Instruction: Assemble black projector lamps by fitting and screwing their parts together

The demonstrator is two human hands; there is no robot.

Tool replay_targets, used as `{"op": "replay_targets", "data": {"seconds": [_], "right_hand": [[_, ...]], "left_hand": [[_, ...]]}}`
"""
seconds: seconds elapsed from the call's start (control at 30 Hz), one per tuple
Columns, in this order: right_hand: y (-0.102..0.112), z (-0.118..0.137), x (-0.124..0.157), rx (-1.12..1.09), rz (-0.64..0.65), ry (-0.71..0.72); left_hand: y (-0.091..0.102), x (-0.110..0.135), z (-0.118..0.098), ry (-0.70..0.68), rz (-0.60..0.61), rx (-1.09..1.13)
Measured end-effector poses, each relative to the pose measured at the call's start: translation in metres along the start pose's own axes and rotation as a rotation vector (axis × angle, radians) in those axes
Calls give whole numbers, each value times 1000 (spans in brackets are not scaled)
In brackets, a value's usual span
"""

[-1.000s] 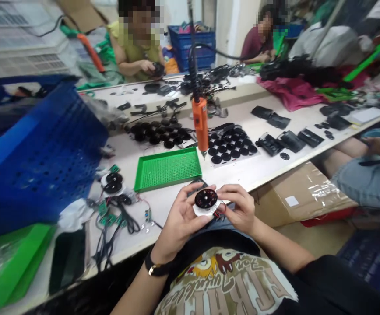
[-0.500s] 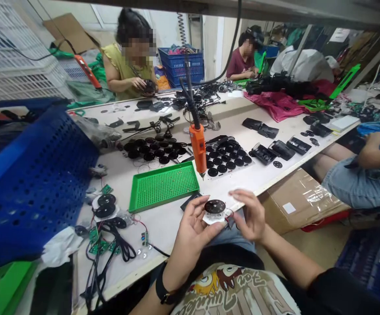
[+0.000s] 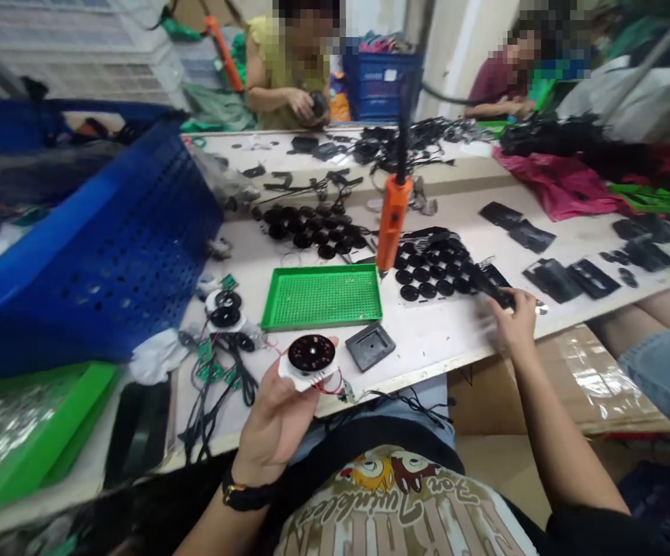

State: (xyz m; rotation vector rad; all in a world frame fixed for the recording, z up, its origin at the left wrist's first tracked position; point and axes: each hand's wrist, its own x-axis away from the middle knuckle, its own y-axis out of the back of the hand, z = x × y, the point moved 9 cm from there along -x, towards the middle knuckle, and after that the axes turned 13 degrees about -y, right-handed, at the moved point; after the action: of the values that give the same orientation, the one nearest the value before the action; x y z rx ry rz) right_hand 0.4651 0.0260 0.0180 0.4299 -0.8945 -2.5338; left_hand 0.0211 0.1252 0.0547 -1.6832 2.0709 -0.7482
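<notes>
My left hand [image 3: 289, 409] is closed around a white base topped by a dark perforated disc [image 3: 312, 354]. Red wires run from this disc assembly to a small circuit board [image 3: 348, 391], and black cables hang beyond it. Out to the right, my right hand [image 3: 514, 316] grips a black plastic housing [image 3: 488, 286]; motion smears its fingers. A dark grey rectangular fixture [image 3: 370, 346] lies on the table between the hands. The orange electric screwdriver [image 3: 393, 224] hangs above the table, near a green perforated tray [image 3: 323, 297].
Rows of black round parts [image 3: 433, 266] lie behind the screwdriver's tip. More black housings [image 3: 593, 276] rest at the right. A blue basket [image 3: 196, 201] stands left, near circuit boards and cables [image 3: 213, 367]. Two co-workers sit across the table; another person's leg [image 3: 659, 355] is at right.
My right hand has left the disc assembly and moved right to a black housing. My left hand has shifted left with the assembly, uncovering the grey fixture. The camera view has shifted.
</notes>
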Motion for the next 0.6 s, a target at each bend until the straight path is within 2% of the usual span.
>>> {"op": "replay_targets", "data": {"seconds": [0.07, 0.13, 0.2, 0.27, 0.37, 0.43, 0.5, 0.53, 0.57, 0.6], "right_hand": [[-24, 41, 57, -36, 140, 134], [-50, 98, 126, -126, 319, 389], [-78, 144, 186, -163, 442, 552], [-109, 174, 227, -99, 516, 646], [-147, 192, 254, 52, 600, 684], [-149, 196, 255, 85, 597, 702], [-135, 201, 249, 33, 608, 724], [-127, 203, 247, -28, 671, 721], [-122, 204, 245, -122, 799, 696], [-121, 204, 247, -222, 998, 655]], "left_hand": [[21, 2, -8, -41, -101, -15], [36, 7, -16, -84, -152, -43], [43, 14, -26, -147, -145, -74], [46, 21, -34, -201, -100, -109], [50, 28, -37, -197, -42, -131], [52, 29, -29, -104, -5, -95], [46, 27, -18, 17, 76, -18], [40, 27, -13, 74, 130, 31], [32, 26, -7, 123, 198, 85], [22, 25, -2, 170, 276, 140]]}}
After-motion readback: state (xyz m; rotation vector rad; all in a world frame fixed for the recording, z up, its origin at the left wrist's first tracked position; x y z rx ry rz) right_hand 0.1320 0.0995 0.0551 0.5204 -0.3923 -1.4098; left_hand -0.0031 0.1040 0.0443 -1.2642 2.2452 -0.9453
